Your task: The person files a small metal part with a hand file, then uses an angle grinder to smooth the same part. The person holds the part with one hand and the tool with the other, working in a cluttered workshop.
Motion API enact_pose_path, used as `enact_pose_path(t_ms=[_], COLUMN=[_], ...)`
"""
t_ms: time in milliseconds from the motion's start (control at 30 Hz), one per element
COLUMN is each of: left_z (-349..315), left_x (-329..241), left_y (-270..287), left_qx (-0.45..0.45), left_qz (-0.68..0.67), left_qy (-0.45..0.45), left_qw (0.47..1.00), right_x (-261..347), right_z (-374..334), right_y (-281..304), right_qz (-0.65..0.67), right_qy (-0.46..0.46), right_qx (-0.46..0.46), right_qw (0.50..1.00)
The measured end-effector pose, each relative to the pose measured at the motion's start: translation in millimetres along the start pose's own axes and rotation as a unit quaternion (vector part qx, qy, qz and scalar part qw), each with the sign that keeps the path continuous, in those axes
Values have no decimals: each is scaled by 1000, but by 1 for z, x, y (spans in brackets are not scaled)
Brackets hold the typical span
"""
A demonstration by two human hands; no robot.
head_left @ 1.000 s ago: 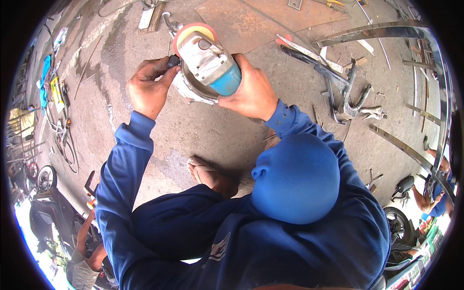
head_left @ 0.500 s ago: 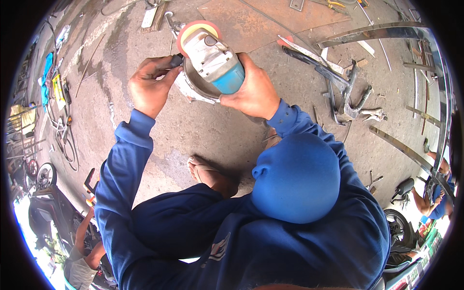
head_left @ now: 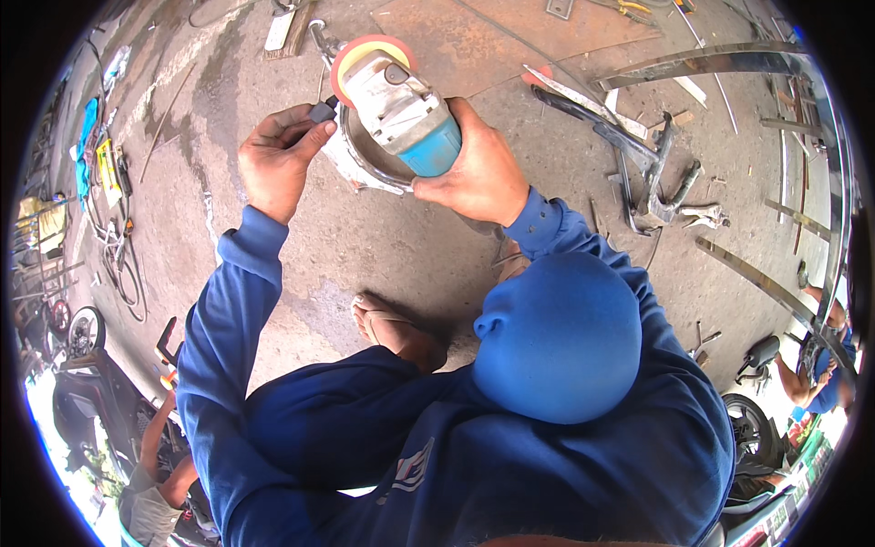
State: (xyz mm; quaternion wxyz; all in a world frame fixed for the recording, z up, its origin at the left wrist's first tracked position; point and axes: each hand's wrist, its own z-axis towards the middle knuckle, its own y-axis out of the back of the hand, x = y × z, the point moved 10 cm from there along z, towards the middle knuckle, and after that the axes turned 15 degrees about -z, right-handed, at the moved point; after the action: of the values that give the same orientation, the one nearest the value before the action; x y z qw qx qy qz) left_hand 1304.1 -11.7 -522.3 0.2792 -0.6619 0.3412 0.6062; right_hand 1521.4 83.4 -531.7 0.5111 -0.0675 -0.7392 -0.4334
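Note:
My right hand (head_left: 483, 164) is wrapped round the teal body of an angle grinder (head_left: 401, 109), which has a grey metal head. At the far end of the head sits a round disc (head_left: 344, 77) with a red rim and a yellowish face. Just left of the grinder, my left hand (head_left: 281, 159) is closed, pinching a small dark grey block (head_left: 323, 111) between thumb and fingers. The block is close to the disc and the head; whether it touches them I cannot tell. Below the grinder is a curved, whitish ring-like part (head_left: 351, 164), partly hidden by it.
Bent metal bars (head_left: 629, 137) and scraps lie on the concrete floor to the right, near long curved rails (head_left: 702, 62). A rusty sheet (head_left: 510, 41) lies ahead. Cables (head_left: 123, 255) and a yellow object (head_left: 109, 173) are at left. Other people and motorcycles (head_left: 87, 401) stand near the edges.
My left hand has shifted slightly left and down, and more of the dark grey block now shows past its fingertips. The grinder and my right hand have barely moved.

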Motion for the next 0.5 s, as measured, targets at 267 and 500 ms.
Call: enact_pose_path(t_ms=[267,500], left_z=[-3,3], left_x=[-5,-27], left_y=[-9,-6], left_qx=[17,21], left_qz=[17,103], left_qy=[-11,-123], left_qw=[1000,987], right_x=[0,1], right_z=[1,0], right_y=[-5,-7], right_qz=[-14,-24], right_qy=[1,3], right_qx=[11,17], right_qw=[1000,1000])
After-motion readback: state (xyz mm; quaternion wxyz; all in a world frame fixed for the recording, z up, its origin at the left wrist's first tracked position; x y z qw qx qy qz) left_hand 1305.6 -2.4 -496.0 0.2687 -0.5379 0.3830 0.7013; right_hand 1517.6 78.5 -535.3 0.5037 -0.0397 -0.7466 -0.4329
